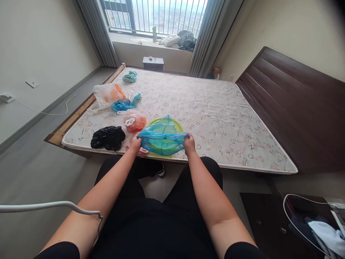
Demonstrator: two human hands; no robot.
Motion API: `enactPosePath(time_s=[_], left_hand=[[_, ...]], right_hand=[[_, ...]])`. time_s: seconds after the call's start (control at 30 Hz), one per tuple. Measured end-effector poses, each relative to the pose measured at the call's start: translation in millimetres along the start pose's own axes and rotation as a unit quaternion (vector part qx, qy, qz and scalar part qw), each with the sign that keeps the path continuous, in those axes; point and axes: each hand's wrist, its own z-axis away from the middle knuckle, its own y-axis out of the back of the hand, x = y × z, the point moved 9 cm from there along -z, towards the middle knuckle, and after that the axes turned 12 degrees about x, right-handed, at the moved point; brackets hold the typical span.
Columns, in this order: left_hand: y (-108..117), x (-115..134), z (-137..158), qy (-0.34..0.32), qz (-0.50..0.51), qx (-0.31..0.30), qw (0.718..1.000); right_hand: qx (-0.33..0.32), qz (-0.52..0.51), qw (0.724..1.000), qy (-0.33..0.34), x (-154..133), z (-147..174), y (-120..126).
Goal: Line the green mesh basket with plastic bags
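A translucent blue plastic bag (pixel 164 144) is stretched sideways between my two hands. My left hand (pixel 135 142) is closed on one end of its gathered edge, and my right hand (pixel 189 143) grips the opposite end. Behind and below the bag is a yellow-green plastic basket (pixel 178 126) on the mattress, partly hidden by it. Just left of the basket sits a pinkish bag with something orange-red inside (pixel 135 121). Some pink material (pixel 142 151) shows beneath my left hand. A crumpled black plastic bag (pixel 108 138) lies farther left.
The patterned mattress (pixel 215 108) extends to a dark headboard (pixel 291 97) at right. A white-and-orange bag (pixel 107 94), a crumpled blue bag (pixel 124 104) and a teal coiled bundle (pixel 130 76) lie along its left side. A white cable (pixel 54 205) crosses near my left arm.
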Motion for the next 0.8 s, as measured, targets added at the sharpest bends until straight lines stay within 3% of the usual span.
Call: enactPosePath(time_s=[0.1,0.2,0.3,0.4,0.53,0.63,0.8], left_hand=[[0,15,-5,-0.025,-0.029,0.01,0.999],[13,19,-8,-0.003,-0.063,0.02,0.998],[22,17,-1,0.027,-0.095,-0.036,0.994],[27,22,13,-0.008,-0.126,-0.082,0.989],[33,31,29,-0.083,-0.195,-0.055,0.976],[29,28,35,-0.097,-0.242,-0.05,0.964],[9,18,35,-0.084,-0.221,-0.147,0.96]], right_hand=[[0.018,0.022,0.999,0.023,-7,1,2],[0.042,0.019,0.998,0.045,-15,2,10],[-0.031,0.019,0.998,0.052,-22,10,2],[-0.08,0.089,0.988,0.094,-33,21,-4],[-0.093,0.119,0.976,0.154,-47,35,-9],[-0.112,0.129,0.975,0.14,-43,40,-15],[-0.148,0.153,0.971,0.111,-31,39,-24]])
